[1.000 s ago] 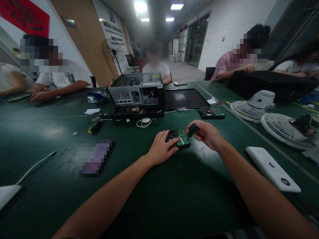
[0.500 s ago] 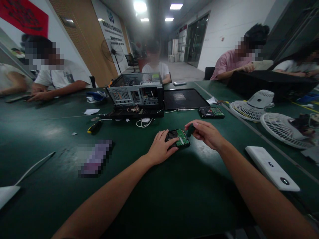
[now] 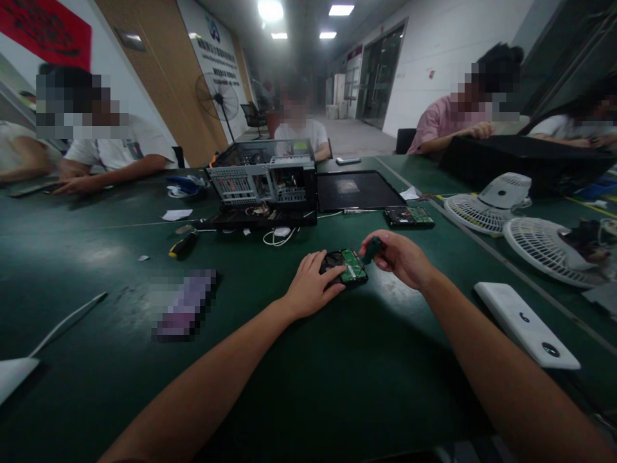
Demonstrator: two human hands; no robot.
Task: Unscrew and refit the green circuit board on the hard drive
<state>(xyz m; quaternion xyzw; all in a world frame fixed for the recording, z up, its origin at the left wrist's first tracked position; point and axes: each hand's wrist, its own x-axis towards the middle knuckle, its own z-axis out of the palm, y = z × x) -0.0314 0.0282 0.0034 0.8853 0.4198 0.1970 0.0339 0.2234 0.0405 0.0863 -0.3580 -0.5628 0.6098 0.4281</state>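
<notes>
A hard drive (image 3: 355, 272) lies on the green table with its green circuit board facing up. My left hand (image 3: 312, 284) spans it from the left, thumb along the near edge and fingers over the top, holding it against the table. In my right hand (image 3: 398, 257) is a screwdriver (image 3: 371, 249) with a dark green handle, pinched between thumb and fingers. The screwdriver slants down to the right part of the board; whether its tip sits in a screw is too small to tell.
Beyond my hands stand an opened computer case (image 3: 263, 186), a black side panel (image 3: 361, 191) and a second hard drive (image 3: 409, 217). A yellow-black screwdriver (image 3: 183, 245) and a blurred-out phone (image 3: 187, 303) lie left. White fan parts (image 3: 486, 202) and a white power bank (image 3: 525, 325) lie right. Several people sit around.
My right hand and the screwdriver handle have shifted and turned slightly. The left hand and the hard drive stay in place.
</notes>
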